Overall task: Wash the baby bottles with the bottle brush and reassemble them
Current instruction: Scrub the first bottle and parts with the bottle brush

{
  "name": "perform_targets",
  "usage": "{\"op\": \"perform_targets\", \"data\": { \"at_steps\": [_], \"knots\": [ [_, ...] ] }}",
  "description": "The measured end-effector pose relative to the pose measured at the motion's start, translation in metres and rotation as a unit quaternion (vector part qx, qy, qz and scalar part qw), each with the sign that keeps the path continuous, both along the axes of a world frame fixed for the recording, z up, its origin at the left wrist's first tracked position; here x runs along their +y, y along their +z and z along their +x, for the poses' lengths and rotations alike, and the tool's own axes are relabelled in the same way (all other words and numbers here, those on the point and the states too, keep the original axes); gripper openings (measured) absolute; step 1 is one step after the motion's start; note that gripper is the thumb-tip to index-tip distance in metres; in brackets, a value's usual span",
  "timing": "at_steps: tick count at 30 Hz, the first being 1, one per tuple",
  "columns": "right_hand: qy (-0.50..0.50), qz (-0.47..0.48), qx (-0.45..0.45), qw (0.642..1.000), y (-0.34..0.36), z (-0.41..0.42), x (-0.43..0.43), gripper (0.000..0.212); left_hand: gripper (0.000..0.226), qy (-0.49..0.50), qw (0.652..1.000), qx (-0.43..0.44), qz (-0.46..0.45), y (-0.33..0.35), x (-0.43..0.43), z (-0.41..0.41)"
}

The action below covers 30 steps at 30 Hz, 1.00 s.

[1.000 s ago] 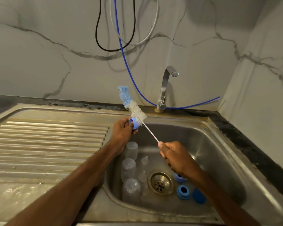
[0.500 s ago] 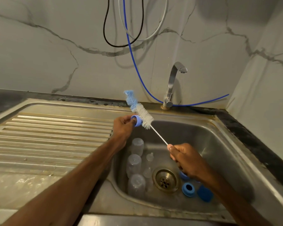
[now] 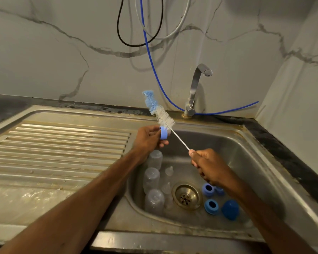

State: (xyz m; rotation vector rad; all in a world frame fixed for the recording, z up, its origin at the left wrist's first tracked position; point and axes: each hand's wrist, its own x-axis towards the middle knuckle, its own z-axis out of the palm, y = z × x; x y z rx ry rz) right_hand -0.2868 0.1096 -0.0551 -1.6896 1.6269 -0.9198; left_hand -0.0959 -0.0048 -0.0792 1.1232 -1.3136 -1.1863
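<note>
My left hand [image 3: 148, 139] pinches a blue bottle ring [image 3: 163, 132] above the sink's left edge. My right hand [image 3: 208, 165] grips the thin white handle of the bottle brush [image 3: 162, 116], whose white and blue bristles stick up past the ring. Three clear bottles [image 3: 151, 178] lie in a row along the left side of the basin, with clear teats [image 3: 168, 171] beside them. Two more blue rings [image 3: 211, 206] and a dark blue cap [image 3: 230, 209] lie right of the drain.
The steel sink basin [image 3: 246, 162] has a brass drain [image 3: 186, 196] in the middle. A ribbed draining board [image 3: 59, 149] spreads to the left. The tap [image 3: 196, 85] stands at the back, with a blue hose [image 3: 154, 66] and cables hanging on the marble wall.
Both hands stay in nearly the same pose. The ring sits slightly lower on the brush, nearer the end of the bristles. The view has shifted a little.
</note>
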Motion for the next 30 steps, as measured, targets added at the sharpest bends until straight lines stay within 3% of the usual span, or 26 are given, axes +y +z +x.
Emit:
{"op": "perform_targets", "data": {
  "at_steps": [7, 12, 17, 21, 24, 30],
  "knots": [
    [0.016, 0.006, 0.026, 1.0, -0.003, -0.01, 0.006, 0.049, 0.025, 0.047, 0.996, -0.057, -0.04, -0.003, -0.003, 0.008],
    [-0.018, -0.014, 0.02, 1.0, 0.003, -0.012, -0.005, 0.05, 0.019, -0.01, 0.982, -0.15, -0.117, -0.002, 0.006, -0.006],
    [-0.053, -0.062, 0.089, 0.993, 0.003, -0.034, -0.011, 0.051, 0.034, -0.067, 0.97, -0.197, -0.127, -0.003, 0.012, -0.012],
    [-0.08, -0.095, 0.154, 0.98, -0.001, -0.058, -0.016, 0.055, 0.027, -0.115, 0.955, -0.244, -0.128, -0.007, 0.008, -0.01],
    [-0.079, -0.061, 0.206, 0.974, -0.006, -0.075, -0.016, 0.052, 0.023, -0.153, 0.958, -0.221, -0.097, -0.007, 0.009, -0.011],
    [-0.111, -0.063, 0.23, 0.965, -0.01, -0.093, -0.016, 0.052, 0.028, -0.173, 0.978, -0.084, 0.08, 0.005, 0.017, -0.021]
  ]
}}
